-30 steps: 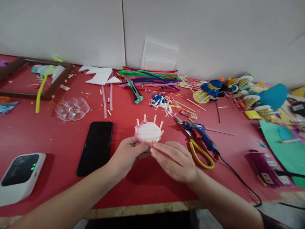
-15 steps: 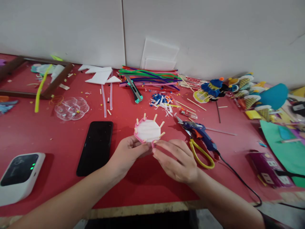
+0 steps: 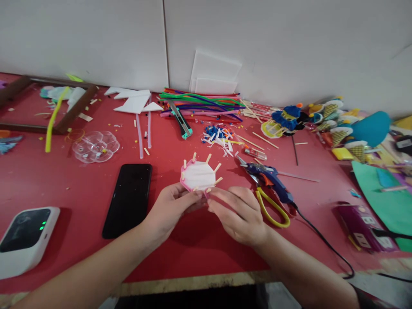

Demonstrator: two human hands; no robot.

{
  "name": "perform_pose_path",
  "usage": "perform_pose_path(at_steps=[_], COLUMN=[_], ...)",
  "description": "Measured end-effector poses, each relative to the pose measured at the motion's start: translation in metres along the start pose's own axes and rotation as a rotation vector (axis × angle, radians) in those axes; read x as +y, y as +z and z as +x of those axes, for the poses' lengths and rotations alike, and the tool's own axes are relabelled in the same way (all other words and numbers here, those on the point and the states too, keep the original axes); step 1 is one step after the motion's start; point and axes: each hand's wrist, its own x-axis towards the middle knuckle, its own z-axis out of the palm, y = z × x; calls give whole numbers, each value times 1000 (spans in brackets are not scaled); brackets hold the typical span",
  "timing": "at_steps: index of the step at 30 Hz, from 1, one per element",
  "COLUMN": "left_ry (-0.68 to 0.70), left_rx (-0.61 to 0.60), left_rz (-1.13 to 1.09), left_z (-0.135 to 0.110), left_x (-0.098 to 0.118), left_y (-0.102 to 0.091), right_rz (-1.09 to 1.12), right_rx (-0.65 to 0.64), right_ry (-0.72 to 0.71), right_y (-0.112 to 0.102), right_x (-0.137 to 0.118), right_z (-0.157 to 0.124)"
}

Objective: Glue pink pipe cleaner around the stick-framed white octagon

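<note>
Between my hands is a small white disc (image 3: 198,175) with short wooden sticks standing up around its rim. A pink pipe cleaner (image 3: 183,182) is woven between the sticks on the left and near sides. My left hand (image 3: 170,208) grips the disc at its near left edge, thumb on top. At the near right edge, the fingers of my right hand (image 3: 240,214) pinch the pipe cleaner beside a stick; its free end is hidden in them. A black phone (image 3: 128,201) lies left of my left hand. Yellow-handled scissors (image 3: 273,212) lie right of my right hand.
A blue glue gun (image 3: 277,182) lies by the scissors, its cord running to the front edge. Farther back are a utility knife (image 3: 180,120), colourful pipe cleaners (image 3: 202,103) and scattered scraps (image 3: 219,136). A white device (image 3: 27,240) stands at left, a purple power strip (image 3: 365,227) at right.
My right-hand fingers have curled in slightly at the pipe cleaner near the disc's near right edge. The disc stays in my left hand; the view has shifted a little.
</note>
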Motion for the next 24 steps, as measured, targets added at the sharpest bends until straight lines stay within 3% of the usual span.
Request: perform_pose_path(at_steps=[24], left_ry=[16], left_rx=[78], left_rz=[44], left_z=[0], left_x=[0], left_y=[2], right_rz=[-8], right_rx=[19], right_ry=[59], right_y=[2], right_x=[-2], right_z=[2])
